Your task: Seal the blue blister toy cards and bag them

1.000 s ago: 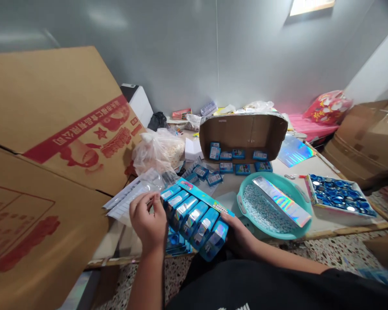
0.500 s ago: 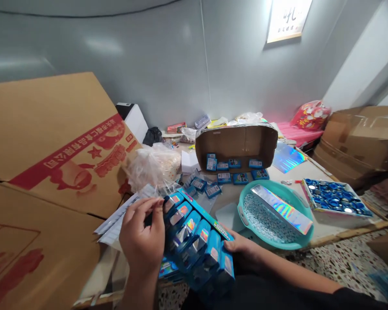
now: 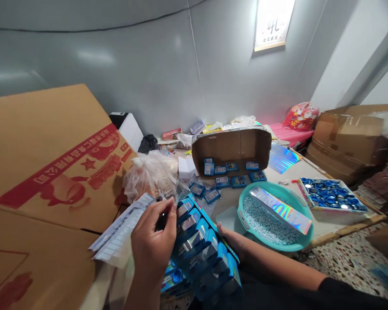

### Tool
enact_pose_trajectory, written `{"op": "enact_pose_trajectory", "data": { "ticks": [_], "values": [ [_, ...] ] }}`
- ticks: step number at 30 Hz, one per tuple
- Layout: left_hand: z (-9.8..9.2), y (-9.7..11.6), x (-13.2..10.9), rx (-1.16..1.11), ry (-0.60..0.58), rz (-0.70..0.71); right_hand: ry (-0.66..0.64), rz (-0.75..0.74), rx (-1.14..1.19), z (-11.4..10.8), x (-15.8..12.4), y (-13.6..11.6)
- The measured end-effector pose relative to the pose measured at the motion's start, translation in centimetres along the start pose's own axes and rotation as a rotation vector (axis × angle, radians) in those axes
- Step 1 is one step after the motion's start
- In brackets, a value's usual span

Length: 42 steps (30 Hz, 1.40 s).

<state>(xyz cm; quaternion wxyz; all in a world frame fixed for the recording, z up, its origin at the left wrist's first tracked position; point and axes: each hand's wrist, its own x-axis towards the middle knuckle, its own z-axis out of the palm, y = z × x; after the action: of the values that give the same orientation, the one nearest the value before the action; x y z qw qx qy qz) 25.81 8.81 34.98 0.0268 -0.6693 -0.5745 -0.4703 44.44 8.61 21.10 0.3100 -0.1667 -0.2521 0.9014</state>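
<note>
A blue display box (image 3: pixel 204 247) is tilted in front of me, with rows of small packs faced in clear, shiny plastic. My right hand (image 3: pixel 233 241) grips its right side from behind, thumb along the edge. At the upper left corner my left hand (image 3: pixel 154 234) is closed in a pinch; whatever is between the fingertips is too small to make out. Under the display box, partly covered, lies another blue printed pack (image 3: pixel 173 277) with a round blue part on it.
Small blue boxes lie in and before an open carton (image 3: pixel 234 144). A teal basin (image 3: pixel 274 245) holds pale pellets and a shiny strip. Blue caps fill a tray (image 3: pixel 331 193) on the right. A big carton (image 3: pixel 51 142) and a clear plastic bag (image 3: pixel 150 174) stand left.
The view has shifted slightly. The display box has tilted further and sits a little lower to the right. My left hand has moved right along its corner, still pinched.
</note>
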Motion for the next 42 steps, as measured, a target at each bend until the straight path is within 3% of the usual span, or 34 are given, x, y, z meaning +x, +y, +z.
{"op": "enact_pose_trajectory", "data": {
  "ticks": [11,18,25,36,42],
  "values": [
    [-1.4,-0.6,-0.9,0.231,0.048,0.37,0.039,-0.154,-0.063,-1.4,-0.1,0.6],
    [0.0,0.6,-1.7,0.118,0.03,0.338,0.052,-0.201,-0.051,-1.7,-0.1,0.7],
    [0.1,2.3,-0.4,0.215,0.137,0.304,0.016,-0.167,-0.126,-0.8,-1.3,-0.8],
    [0.8,4.4,0.1,0.235,0.07,0.24,0.052,-0.173,-0.163,-1.4,-3.0,-0.8],
    [0.5,3.7,0.1,0.208,-0.067,0.567,0.061,-0.183,-0.14,-1.2,-3.9,-0.8]
  ]
}}
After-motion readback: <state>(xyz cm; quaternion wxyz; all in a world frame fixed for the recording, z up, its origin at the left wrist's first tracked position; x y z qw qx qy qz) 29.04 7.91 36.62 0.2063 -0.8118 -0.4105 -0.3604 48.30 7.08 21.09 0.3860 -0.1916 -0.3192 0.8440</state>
